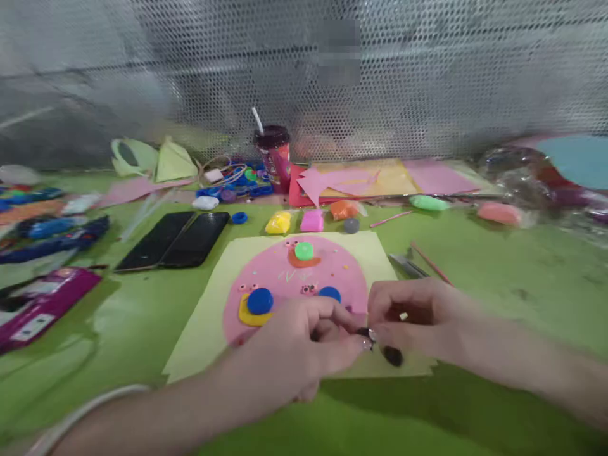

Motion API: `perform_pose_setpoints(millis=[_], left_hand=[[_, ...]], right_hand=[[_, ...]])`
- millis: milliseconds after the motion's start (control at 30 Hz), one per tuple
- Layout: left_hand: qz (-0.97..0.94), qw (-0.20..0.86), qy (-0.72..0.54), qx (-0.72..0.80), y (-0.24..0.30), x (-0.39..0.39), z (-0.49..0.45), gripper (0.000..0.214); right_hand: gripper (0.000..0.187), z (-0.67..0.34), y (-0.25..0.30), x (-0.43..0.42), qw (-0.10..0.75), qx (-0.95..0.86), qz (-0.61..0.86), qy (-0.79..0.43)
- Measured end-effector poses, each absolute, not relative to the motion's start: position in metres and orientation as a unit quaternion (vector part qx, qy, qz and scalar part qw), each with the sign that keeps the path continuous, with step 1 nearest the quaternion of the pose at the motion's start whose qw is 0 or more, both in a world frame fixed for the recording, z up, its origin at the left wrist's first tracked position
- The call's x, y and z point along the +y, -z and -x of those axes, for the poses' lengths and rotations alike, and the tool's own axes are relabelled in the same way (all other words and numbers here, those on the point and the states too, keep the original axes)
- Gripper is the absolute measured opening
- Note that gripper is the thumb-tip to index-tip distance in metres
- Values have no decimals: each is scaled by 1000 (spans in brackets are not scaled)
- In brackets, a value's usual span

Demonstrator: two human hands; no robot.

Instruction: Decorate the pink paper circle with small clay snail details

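Note:
My left hand (318, 345) and my right hand (418, 316) meet over the lower right part of a yellow paper sheet (199, 335). Both pinch a small dark piece of modelling clay (363, 332) between thumb and fingers; it is mostly covered by the fingertips. A larger dark lump (392, 356) is just below my right fingertips; whether it touches them I cannot tell. Beneath my hands lies a pink round shape (342, 266) with snail-like clay figures: a green disc (304, 251) on orange, a blue disc (259, 301) on yellow, and another blue disc (329, 294) partly hidden.
Soft clay packs in yellow (278, 222), pink (312, 221) and orange (344, 209) lie behind the sheet. A folding phone case (178, 240) is to the left, a lidded cup (274, 158) at the back. Scissors or a blade (408, 266) rest to the right.

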State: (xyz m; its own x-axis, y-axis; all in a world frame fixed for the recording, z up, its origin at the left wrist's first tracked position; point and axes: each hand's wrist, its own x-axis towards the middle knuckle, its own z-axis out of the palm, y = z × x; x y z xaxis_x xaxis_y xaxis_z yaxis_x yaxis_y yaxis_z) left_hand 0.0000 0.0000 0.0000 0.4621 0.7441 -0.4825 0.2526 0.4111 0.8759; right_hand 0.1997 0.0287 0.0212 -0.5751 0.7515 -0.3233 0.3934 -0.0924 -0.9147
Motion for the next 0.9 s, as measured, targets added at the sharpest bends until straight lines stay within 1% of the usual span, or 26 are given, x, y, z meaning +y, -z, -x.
perform_pose_setpoints(millis=[167, 267, 533, 733, 900], left_hand=[[-510, 686, -175, 489, 0, 0, -3, 29], [-512, 689, -177, 482, -2, 1, -3, 28], [-518, 681, -177, 487, 0, -1, -2, 28], [-513, 686, -176, 486, -1, 1, -4, 30], [-533, 667, -174, 491, -2, 0, -3, 29]], right_hand=[[24, -206, -21, 24, 135, -668, 441, -584], [27, -207, -19, 25, 127, -667, 441, -587], [25, -206, -20, 24, 116, -685, 442, -568], [23, -204, -20, 21, 123, -673, 474, -555], [21, -202, -19, 21, 116, -671, 472, -560]])
